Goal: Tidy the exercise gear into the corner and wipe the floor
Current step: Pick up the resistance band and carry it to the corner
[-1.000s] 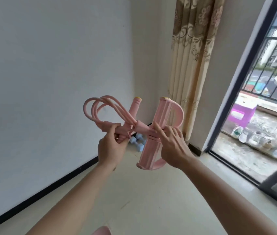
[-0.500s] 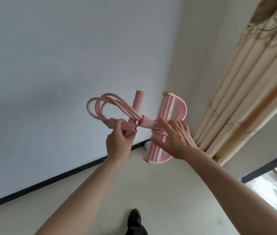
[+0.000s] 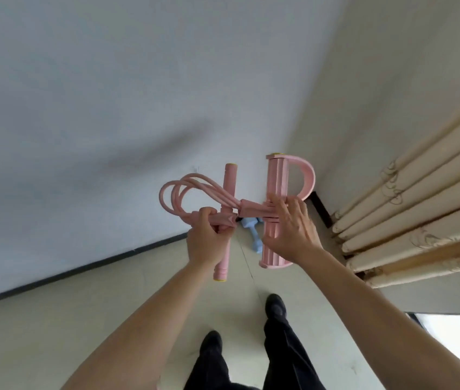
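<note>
Pink pedal resistance band (image 3: 254, 209) held up in front of the person, above the floor (image 3: 54, 333), near the room corner. One unit. Two rigid bars visible: handle bar (image 3: 227, 220) and foot pedal bar (image 3: 275, 209), both with long axis roughly upright in the frame, tilted slightly, the two near parallel. Yellow end caps show at the pedal's top and the handle's bottom. Elastic tubes (image 3: 183, 195) coiled in loops to the left of the handle; three loops countable, possibly more, overlap prevents certainty.

Left hand (image 3: 209, 240) clenched around the handle bar and the gathered tube ends. Right hand (image 3: 292, 229) grips the pedal bar at mid-length, fingers curled over its front.

Light blue dumbbells (image 3: 252, 232) on the floor in the corner, behind the band; count unclear. Curtain (image 3: 406, 215) hangs to the right. Two black shoes (image 3: 275, 305) below
</note>
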